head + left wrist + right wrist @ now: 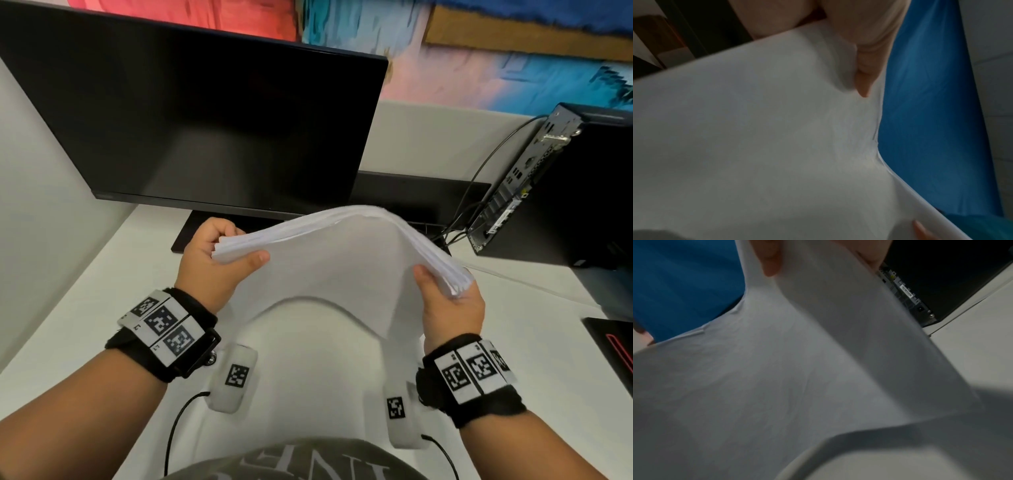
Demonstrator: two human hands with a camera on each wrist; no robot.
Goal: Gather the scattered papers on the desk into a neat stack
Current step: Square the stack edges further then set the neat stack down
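Observation:
A thick stack of white papers hangs in the air above the desk, bowed upward in the middle. My left hand grips its left end, thumb on the near face and fingers curled behind. My right hand grips its right end the same way, thumb on the near face. The sheet edges at both ends look roughly aligned. In the left wrist view the paper fills the frame with a thumb pressed on it. The right wrist view shows the paper curving down under a thumb.
A black monitor stands at the back left on a black base. A small black computer with cables stands at the right. A dark flat object lies at the right edge. The white desk spreads below the papers.

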